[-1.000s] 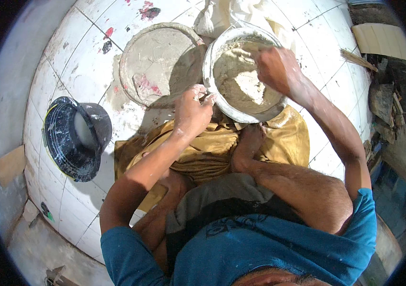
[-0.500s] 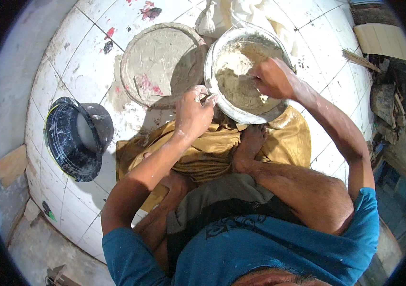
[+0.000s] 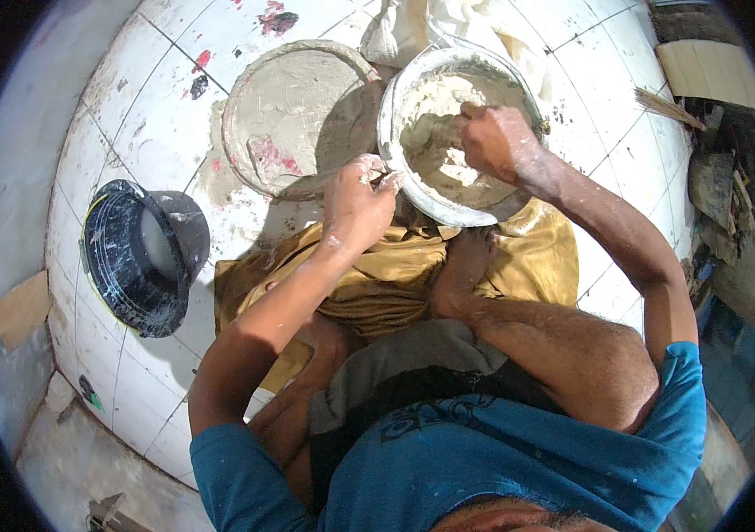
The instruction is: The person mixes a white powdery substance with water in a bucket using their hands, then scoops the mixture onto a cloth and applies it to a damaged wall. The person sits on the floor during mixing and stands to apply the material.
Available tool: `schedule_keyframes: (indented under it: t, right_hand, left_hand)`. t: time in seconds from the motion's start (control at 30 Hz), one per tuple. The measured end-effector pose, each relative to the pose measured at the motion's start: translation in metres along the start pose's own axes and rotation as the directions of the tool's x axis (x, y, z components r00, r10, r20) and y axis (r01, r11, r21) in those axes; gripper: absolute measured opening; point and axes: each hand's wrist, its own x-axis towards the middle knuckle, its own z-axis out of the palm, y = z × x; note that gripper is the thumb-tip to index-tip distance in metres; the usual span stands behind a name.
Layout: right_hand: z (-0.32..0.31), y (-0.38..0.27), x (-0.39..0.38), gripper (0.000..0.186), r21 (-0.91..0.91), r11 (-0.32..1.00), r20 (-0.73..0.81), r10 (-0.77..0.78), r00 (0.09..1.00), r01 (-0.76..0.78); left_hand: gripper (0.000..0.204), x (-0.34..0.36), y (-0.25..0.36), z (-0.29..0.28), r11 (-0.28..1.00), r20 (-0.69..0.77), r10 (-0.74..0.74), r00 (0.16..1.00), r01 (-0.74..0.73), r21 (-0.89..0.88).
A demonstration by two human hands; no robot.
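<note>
A round, paste-smeared bucket [image 3: 393, 161] stands in front of my feet, with pale, thick, wet paste [image 3: 431, 133] inside. My left hand [image 3: 358, 199] pinches the near-left side of its rim; the fingertips are whitened. Inside the bucket's mouth, my right hand [image 3: 497, 146] is closed in a fist over the paste. Whatever that fist grips is hidden by the fingers and the paste. Left of the bucket, touching or nearly so, lies a wide round disc [image 3: 302, 106] coated with smooth grey paste and a few reddish smears.
A black tub [image 3: 134, 266] lies tipped on its side on the white tiled floor [image 3: 143, 129] at the left. Golden cloth [image 3: 377, 284] spreads under my legs. Behind the bucket sits a whitish sack [image 3: 413, 27]. Wood scraps [image 3: 723, 199] and a bristle bundle [image 3: 668, 111] line the right side.
My right hand has moved a little left and away from me within the bucket, and the paste there has been pushed into a different shape. My left hand stays at the rim.
</note>
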Motion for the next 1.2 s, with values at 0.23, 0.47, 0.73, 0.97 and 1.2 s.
schedule_keyframes:
  t: [0.23, 0.47, 0.73, 0.97, 1.2]
  right_hand:
    - [-0.022, 0.027, 0.010, 0.019, -0.017, 0.992, -0.075, 0.123, 0.990, -0.124]
    - [0.026, 0.046, 0.013, 0.018, 0.287, 0.952, -0.174, -0.054, 0.983, 0.103]
    - [-0.045, -0.021, -0.051, 0.028, 0.219, 0.966, 0.052, -0.156, 0.986, 0.142]
    - [0.036, -0.004, -0.001, 0.034, -0.079, 0.993, 0.209, -0.075, 0.975, 0.093]
    - [-0.027, 0.008, -0.008, 0.017, 0.000, 1.000, -0.142, 0.015, 0.990, -0.016]
  left_hand:
    - [0.019, 0.002, -0.015, 0.004, 0.989, 0.010, 0.042, 0.999, -0.040, -0.140]
    - [0.024, 0.002, -0.001, 0.004, 0.988, 0.023, 0.000, 1.000, 0.003, -0.155]
    - [0.028, 0.001, -0.009, 0.005, 0.986, 0.025, -0.037, 0.999, 0.040, -0.161]
    - [0.029, 0.003, 0.001, -0.001, 0.994, 0.067, -0.049, 0.997, 0.055, -0.091]
    - [0.028, 0.004, 0.013, -0.012, 0.998, 0.107, -0.057, 0.993, 0.058, -0.006]
